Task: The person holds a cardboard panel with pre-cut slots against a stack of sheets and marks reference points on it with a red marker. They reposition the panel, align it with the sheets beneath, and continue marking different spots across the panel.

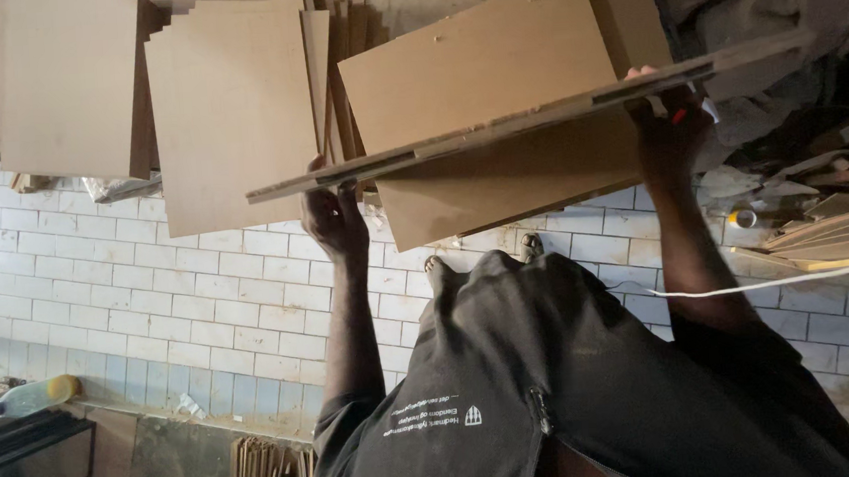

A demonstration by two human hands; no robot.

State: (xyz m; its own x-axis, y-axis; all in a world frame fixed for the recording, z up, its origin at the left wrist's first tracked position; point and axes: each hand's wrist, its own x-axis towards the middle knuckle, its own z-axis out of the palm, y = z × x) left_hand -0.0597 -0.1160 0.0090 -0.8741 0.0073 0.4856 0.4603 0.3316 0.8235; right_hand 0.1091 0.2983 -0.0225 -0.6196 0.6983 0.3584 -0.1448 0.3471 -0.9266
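Note:
I hold a long thin brown board (497, 129) flat and nearly edge-on in front of me, tilted up to the right. My left hand (335, 215) grips its left end from below, and my right hand (671, 127) grips its right part, fingers over the edge. A red mark shows by the right hand. Slots are cut in the board's edge near each hand. Below it lie my dark shirt (555, 389) and my feet (437, 268) on the white tiled floor (149, 288).
Several brown panels (231, 112) lie stacked on the tiles beyond the held board, with a larger panel (492, 59) right behind it. Scrap wood strips (832, 230) pile up at right. A white cable (786, 281) crosses the floor. A plastic bottle (32, 395) rests at left.

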